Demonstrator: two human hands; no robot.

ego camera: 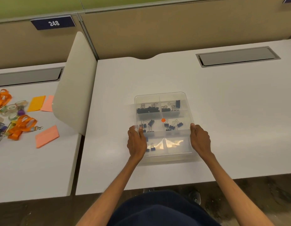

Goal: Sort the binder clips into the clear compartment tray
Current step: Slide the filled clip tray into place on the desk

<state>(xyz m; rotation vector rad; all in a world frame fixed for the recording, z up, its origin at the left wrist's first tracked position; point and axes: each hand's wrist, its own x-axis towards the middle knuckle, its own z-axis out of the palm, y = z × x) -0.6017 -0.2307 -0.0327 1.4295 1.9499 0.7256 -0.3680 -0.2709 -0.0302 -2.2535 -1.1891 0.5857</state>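
Grips clear plastic six-compartment tray [159, 94] by both long walls, left hand [136, 141] and right hand [200, 139] level, equally near. Sits dead ahead on white desk [231, 115], long axis running away from body; holds dark binder clips [148, 110] in five cells (near-right seems empty).

Open-plan office showing. Beige cubicle partition [174, 30] running along 12 o'clock, carrying number plate "248" [53, 23] at 11. White counter [223, 111] carrying grey cable-access flap [237, 56] at 1. Curved divider [73, 82] separating neighbouring counter [35, 168] at 9, with orange lanyards [21, 126], tape rolls [11, 108], sticky notes [47, 136] lying there.
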